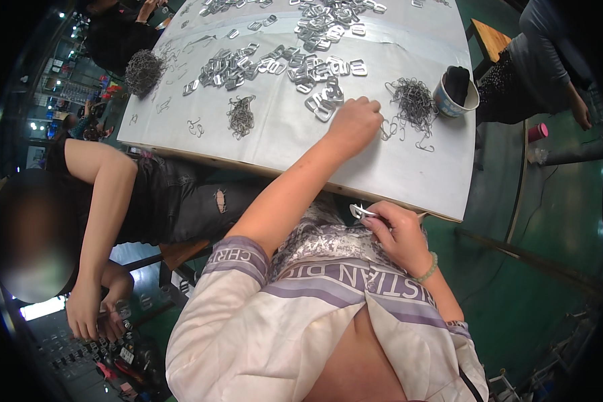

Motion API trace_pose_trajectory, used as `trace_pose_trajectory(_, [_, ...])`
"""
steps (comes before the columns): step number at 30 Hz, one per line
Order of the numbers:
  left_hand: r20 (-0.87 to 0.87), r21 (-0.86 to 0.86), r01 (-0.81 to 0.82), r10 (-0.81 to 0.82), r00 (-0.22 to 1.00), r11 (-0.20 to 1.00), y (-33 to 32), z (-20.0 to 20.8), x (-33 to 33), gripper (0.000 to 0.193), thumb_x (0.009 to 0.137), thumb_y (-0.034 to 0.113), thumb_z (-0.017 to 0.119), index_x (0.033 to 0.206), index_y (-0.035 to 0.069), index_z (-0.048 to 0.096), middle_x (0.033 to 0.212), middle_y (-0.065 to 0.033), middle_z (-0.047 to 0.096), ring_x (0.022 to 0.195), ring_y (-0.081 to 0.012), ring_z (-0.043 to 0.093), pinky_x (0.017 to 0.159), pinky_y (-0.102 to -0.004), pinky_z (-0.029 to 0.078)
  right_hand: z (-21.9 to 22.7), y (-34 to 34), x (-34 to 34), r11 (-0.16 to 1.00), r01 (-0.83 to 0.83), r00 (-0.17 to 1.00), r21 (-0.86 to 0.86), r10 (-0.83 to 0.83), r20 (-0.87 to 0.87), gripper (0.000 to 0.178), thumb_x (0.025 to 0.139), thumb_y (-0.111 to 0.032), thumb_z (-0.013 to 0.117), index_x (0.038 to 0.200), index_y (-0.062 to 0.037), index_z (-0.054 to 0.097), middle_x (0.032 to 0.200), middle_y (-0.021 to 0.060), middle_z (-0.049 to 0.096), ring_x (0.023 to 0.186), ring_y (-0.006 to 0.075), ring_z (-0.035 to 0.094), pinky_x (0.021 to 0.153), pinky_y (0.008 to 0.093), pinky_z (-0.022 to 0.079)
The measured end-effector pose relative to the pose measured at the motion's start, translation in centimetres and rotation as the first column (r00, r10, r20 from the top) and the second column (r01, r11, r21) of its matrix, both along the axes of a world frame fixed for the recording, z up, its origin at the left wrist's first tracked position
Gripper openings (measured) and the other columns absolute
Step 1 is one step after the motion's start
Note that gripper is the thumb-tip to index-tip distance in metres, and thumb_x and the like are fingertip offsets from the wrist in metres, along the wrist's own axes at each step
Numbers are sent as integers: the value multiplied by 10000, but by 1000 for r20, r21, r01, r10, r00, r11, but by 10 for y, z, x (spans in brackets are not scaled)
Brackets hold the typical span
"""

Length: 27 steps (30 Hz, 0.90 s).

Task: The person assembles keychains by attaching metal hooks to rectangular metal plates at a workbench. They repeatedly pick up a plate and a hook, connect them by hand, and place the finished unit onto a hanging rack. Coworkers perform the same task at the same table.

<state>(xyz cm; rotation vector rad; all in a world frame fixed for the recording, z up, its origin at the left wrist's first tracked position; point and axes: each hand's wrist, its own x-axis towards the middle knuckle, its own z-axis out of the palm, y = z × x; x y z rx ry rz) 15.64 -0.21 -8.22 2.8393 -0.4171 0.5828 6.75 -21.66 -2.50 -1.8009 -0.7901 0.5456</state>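
My left hand [356, 126] is over the table, its fingers curled down and closed near the scattered edge of a pile of bent wire hooks [414, 104]. Whatever its fingertips may hold is hidden. Just left of it lie flat silver metal buckles [323, 107], part of a larger heap. Below the table's near edge, in front of my lap, my right hand [403, 234] pinches a silver metal buckle [360, 213] between thumb and fingers. A green bead bracelet [427, 268] circles that wrist.
The silver-grey table [295, 144] also bears a smaller hook pile [241, 117] and a round wire bundle [145, 72]. At its right edge stands a white tub [457, 100] with something black inside. A person [100, 187] sits close on my left; another [543, 60] is at the right.
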Motion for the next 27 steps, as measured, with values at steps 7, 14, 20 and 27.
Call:
trace_pose_trajectory(7, [-141,207,98,-69,988,974,-5,-2,-7,74,707,78,601,682,58,667,812,-80,639,823,-245,614,715,-356,503,-3,-4,-2,1000,-11,995,22,14,-98,128,835,-8,654,950,40,623,802,149,641,612,232,625,585,323,488])
trace_pose_trajectory(14, [-267,151,106,-63,962,983,7,13,-24,88,723,61,597,711,37,680,823,-93,646,841,-264,635,716,-362,540,-13,-1,-9,994,28,995,103,-17,-102,147,841,35,637,984,64,621,808,131,646,569,151,613,530,272,481])
trace_pose_trajectory(20, [-312,244,178,-97,945,953,12,8,-23,98,733,49,591,744,46,688,865,-96,644,852,-279,637,725,-377,543,-8,2,-14,996,36,993,78,-27,-118,131,847,31,635,973,63,625,807,124,645,572,139,608,529,266,470])
trace_pose_trajectory(27, [-281,9,115,-108,954,993,14,12,-33,89,728,61,600,734,34,684,832,-127,645,808,-293,649,686,-392,547,-10,2,-19,997,32,994,70,-24,-110,119,855,26,631,969,59,628,785,105,632,578,122,600,526,257,463])
